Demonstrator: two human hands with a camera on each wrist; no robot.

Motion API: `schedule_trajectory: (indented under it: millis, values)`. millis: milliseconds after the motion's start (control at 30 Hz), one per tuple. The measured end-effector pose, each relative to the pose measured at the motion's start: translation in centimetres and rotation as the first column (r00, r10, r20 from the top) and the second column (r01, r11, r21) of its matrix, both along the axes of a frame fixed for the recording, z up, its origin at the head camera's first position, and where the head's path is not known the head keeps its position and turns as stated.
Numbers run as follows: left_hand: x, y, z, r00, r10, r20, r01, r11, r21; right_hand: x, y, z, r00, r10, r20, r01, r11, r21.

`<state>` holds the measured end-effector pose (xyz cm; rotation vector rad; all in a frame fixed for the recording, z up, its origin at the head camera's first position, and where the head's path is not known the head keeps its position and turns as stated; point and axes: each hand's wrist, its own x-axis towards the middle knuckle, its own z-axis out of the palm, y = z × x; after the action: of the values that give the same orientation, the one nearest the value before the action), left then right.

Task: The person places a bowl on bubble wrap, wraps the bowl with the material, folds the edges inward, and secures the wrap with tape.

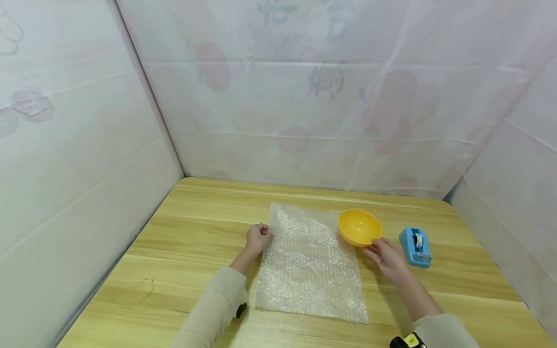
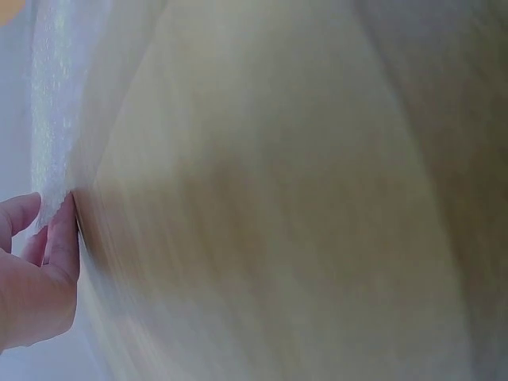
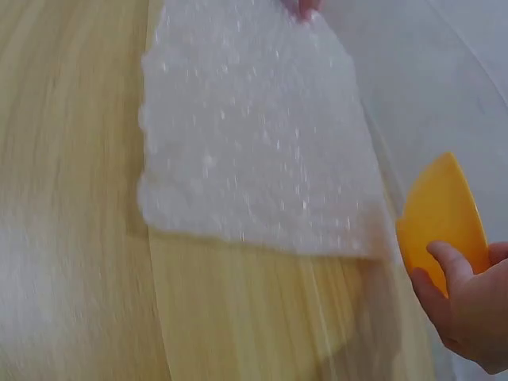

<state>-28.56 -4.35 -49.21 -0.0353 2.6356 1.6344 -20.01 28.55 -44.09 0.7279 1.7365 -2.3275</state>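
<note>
A clear sheet of bubble wrap (image 1: 311, 266) lies flat on the wooden table. My left hand (image 1: 258, 237) is at its left edge, thumb and fingertips pinching the border of the sheet; in the left wrist view the left hand (image 2: 44, 274) shows at the far left. My right hand (image 1: 389, 258) grips a yellow bowl (image 1: 359, 226) by its near right rim. The bowl's open side faces up, and it overlaps the sheet's far right corner in the head view. In the right wrist view the bowl (image 3: 444, 218) appears tilted, with the thumb against its side.
Right of the right hand stands a blue tape dispenser (image 1: 416, 246) with a roll of tape in it. White printed cloth walls (image 1: 278, 111) enclose the table (image 1: 196, 227) at the back and on both sides. Both wrists wear small black devices below pale sleeves.
</note>
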Motion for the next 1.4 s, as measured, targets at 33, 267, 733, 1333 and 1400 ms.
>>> schedule_trajectory:
  millis: [33, 267, 733, 1333, 1400]
  values:
    - [0.0, 0.0, 0.0, 1.0, -0.001, -0.003, 0.001, 1.0, -0.003, 0.0, -0.4, 0.1, 1.0, 0.015, -0.004, -0.015, 1.0, 0.003]
    - [0.0, 0.0, 0.0, 1.0, 0.003, -0.005, -0.003, 1.0, 0.0, 0.1, -3.0, 0.0, 0.997, 0.074, -0.039, -0.072, 0.997, 0.034]
    - [-0.6, 0.1, -0.9, 1.0, -0.012, -0.021, 0.013, 0.999, 0.046, 0.4, -7.1, -1.2, 0.983, 0.152, -0.107, -0.144, 0.987, 0.078]
    - [0.2, 0.3, 0.1, 0.999, -0.014, -0.032, 0.014, 1.0, 0.002, 0.5, -9.0, -2.5, 0.98, 0.154, -0.129, -0.142, 0.985, 0.096]
    - [0.2, 0.3, 0.0, 0.999, -0.016, -0.033, 0.016, 1.0, 0.003, 0.5, -9.1, -2.6, 0.979, 0.158, -0.13, -0.146, 0.984, 0.101]
